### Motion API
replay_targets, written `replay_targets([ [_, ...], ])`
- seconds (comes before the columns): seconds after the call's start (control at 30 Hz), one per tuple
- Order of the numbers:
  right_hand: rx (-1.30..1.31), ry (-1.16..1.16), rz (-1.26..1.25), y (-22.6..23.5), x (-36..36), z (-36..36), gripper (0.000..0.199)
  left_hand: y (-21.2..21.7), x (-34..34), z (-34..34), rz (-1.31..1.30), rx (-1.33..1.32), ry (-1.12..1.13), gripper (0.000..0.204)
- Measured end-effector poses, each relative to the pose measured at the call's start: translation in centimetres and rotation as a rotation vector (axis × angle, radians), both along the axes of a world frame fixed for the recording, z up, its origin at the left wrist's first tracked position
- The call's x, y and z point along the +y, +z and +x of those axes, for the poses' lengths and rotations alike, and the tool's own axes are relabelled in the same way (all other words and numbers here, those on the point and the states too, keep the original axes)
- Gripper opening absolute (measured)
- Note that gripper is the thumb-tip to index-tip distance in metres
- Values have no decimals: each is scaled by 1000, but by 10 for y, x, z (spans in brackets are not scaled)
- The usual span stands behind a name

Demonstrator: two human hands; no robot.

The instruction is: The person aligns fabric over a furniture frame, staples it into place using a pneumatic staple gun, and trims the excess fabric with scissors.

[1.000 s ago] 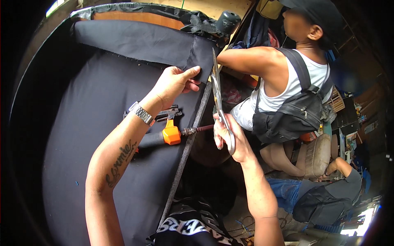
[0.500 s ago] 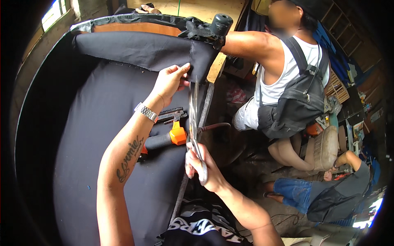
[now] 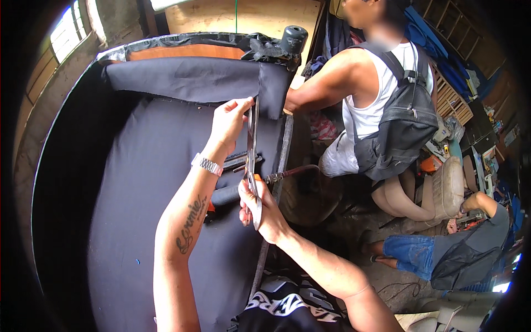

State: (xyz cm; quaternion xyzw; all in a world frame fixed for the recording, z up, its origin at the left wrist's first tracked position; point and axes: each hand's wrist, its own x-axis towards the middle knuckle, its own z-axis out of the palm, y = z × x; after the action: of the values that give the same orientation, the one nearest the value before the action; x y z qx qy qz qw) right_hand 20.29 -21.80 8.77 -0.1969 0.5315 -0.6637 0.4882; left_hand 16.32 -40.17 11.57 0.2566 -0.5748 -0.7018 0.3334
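My left hand (image 3: 228,123) pinches the lower edge of a black fabric flap (image 3: 182,78) that hangs inside a curved furniture frame. My right hand (image 3: 266,214) grips a long pair of metal scissors (image 3: 252,139), their blades pointing away from me. The tips reach the flap's edge just beside my left fingertips, near a vertical seam or cut line. Whether the blades are around the cloth cannot be made out. Partly behind my right hand, an orange and black air staple gun (image 3: 224,196) lies on the black fabric panel (image 3: 127,210), its hose fitting toward the right.
A black round leg (image 3: 294,40) sticks up at the frame's far right corner. Beyond the right edge, a person with a black backpack (image 3: 402,124) stands close, one hand near that corner. Another person in blue shorts (image 3: 408,255) is farther right, beside tan cushioned pieces (image 3: 445,188).
My right hand and the scissors have shifted slightly left and up, and the blades have closed together toward the flap. The nearby person's arm has come lower beside the frame corner.
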Motion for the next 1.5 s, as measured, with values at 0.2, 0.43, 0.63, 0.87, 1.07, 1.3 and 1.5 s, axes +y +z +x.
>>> replay_targets([
  [0.2,24,-12,-67,0,2,-8,36,-2,-2,2,174,-162,71,55],
  [0.43,19,-31,-46,-12,4,-6,37,-36,-10,-21,440,-100,-8,83],
  [0.63,35,-29,-37,-20,7,-1,37,-27,-9,-20,193,15,80,29],
  [0.87,80,-31,-13,-4,-16,-3,44,-14,8,3,208,94,86,31],
  [1.07,106,-145,-93,20,-35,0,56,-7,5,6,149,53,103,33],
  [1.3,267,-237,-153,-1,-52,-8,48,7,6,13,11,-123,55,34],
  [1.5,276,-264,-85,-6,-68,-28,53,2,3,12,67,-104,58,32],
])
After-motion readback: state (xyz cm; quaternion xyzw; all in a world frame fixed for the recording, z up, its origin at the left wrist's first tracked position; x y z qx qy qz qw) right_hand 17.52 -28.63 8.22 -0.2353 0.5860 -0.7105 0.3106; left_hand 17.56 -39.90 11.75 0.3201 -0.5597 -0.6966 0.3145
